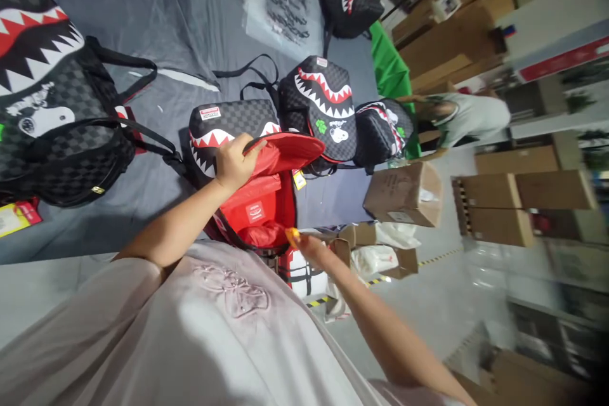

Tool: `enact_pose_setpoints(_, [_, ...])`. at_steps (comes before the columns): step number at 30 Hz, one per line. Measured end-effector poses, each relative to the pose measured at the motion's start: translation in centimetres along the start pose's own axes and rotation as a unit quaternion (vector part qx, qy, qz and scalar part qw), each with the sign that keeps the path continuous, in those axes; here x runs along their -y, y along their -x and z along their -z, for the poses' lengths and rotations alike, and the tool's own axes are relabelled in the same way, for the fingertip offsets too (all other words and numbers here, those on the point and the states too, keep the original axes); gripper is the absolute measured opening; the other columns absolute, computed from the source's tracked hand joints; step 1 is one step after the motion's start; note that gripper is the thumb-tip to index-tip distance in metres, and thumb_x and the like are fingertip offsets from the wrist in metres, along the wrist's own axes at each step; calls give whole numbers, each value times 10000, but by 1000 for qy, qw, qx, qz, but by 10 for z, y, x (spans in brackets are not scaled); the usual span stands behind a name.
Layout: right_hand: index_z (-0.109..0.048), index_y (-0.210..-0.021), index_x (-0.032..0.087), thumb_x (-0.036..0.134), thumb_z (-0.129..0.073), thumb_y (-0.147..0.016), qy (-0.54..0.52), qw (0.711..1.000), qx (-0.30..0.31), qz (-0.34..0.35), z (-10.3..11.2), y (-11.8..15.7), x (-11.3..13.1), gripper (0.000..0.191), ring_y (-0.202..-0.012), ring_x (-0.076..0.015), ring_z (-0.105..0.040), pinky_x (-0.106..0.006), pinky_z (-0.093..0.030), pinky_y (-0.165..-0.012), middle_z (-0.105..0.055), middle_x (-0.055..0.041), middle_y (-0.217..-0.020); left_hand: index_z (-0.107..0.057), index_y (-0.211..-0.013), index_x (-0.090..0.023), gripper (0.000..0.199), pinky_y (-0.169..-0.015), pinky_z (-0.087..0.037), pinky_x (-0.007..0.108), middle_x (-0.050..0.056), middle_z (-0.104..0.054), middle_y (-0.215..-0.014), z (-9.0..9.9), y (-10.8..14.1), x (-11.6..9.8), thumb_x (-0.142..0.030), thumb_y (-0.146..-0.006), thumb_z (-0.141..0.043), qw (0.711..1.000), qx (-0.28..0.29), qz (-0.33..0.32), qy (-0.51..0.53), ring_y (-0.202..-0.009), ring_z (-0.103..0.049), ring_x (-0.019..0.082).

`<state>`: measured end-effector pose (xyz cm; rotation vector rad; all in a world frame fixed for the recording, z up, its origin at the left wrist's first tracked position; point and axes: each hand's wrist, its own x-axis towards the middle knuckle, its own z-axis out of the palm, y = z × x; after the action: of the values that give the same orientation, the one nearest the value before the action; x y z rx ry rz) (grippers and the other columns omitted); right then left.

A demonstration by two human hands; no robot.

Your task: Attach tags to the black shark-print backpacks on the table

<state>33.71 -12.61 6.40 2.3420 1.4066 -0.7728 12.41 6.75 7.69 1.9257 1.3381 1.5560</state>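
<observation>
Right in front of me a black backpack with a red lining (pixel 231 208) lies open, a small label inside it. My left hand (pixel 236 162) grips the edge of its raised front flap (pixel 292 151) and holds it up. At the right rim of the opening, my right hand (pixel 308 247) is closed around a small orange-yellow object (pixel 292 238); its kind is hidden by the fingers. Just beyond the flap is a checkered backpack with shark teeth (pixel 238 119). A yellow tag (pixel 299 179) hangs by the opening.
More shark-teeth backpacks lie on the grey-covered table (pixel 190 25), including a large one (pixel 42 76) at left. Clear plastic bags (pixel 285 16) lie at the back. A cardboard box (pixel 404 193) stands to the right. Another person (pixel 471 117) is beyond the table's right end.
</observation>
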Motion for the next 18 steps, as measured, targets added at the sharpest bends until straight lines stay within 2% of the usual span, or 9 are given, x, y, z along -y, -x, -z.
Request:
enact_pose_setpoints(2, [-671,-743,153,560,-523,-936,1,999,34,34,-21,20,3,473,-489,-179,-612,-267,-467,-537,-607,-36,-511,-547,-640,-178,479,-571,-328,249,-11,-526,-561,-6,3,-1,-536,-953,-491,1000,1,0,7,-534,-473,107])
enact_pose_setpoints(5, [-672,-888,144,533,-450,-983,6,997,30,77,-45,18,23,458,-568,-190,-646,-271,-475,-581,-665,-65,-622,-544,-633,-179,487,-562,-329,243,-13,-531,-558,-10,6,-8,-547,-948,-495,999,28,-17,20,-530,-480,102])
enact_pose_setpoints(9, [-591,-1156,86,407,-521,-978,16,993,-32,115,-60,-19,50,373,-909,-304,-683,-398,-474,-817,-699,-219,-977,-559,-636,-179,485,-547,-342,231,-18,-543,-560,-11,10,-21,-555,-939,-511,994,76,-68,34,-516,-481,92])
enact_pose_setpoints(11, [-560,-1214,95,405,-615,-929,3,987,-53,151,-65,-42,63,425,-1036,-313,-644,-413,-428,-920,-671,-230,-1099,-558,-631,-178,469,-532,-342,224,-27,-532,-545,-9,13,-26,-530,-939,-527,991,88,-96,37,-497,-466,85])
enact_pose_setpoints(13, [-550,-1226,108,441,-629,-917,-21,983,-73,169,-68,-63,73,461,-1079,-293,-620,-373,-403,-945,-661,-209,-1134,-567,-643,-177,438,-525,-340,220,-33,-531,-543,-7,14,-26,-499,-940,-545,988,90,-118,35,-490,-461,79])
enact_pose_setpoints(16, [-506,-1243,38,397,-342,-1041,-55,987,-107,108,-74,-86,77,443,-965,-270,-644,-329,-420,-805,-655,-238,-1074,-574,-664,-182,441,-535,-338,228,-35,-523,-551,0,10,-18,-521,-943,-527,992,63,-105,-6,-499,-452,80])
enact_pose_setpoints(18, [-457,-1278,-10,322,-137,-1061,-73,988,-119,60,-79,-91,74,510,-866,-255,-651,-304,-396,-696,-655,-248,-1020,-549,-650,-186,493,-542,-335,235,-35,-490,-545,3,4,-12,-575,-945,-484,995,34,-80,-40,-504,-435,84])
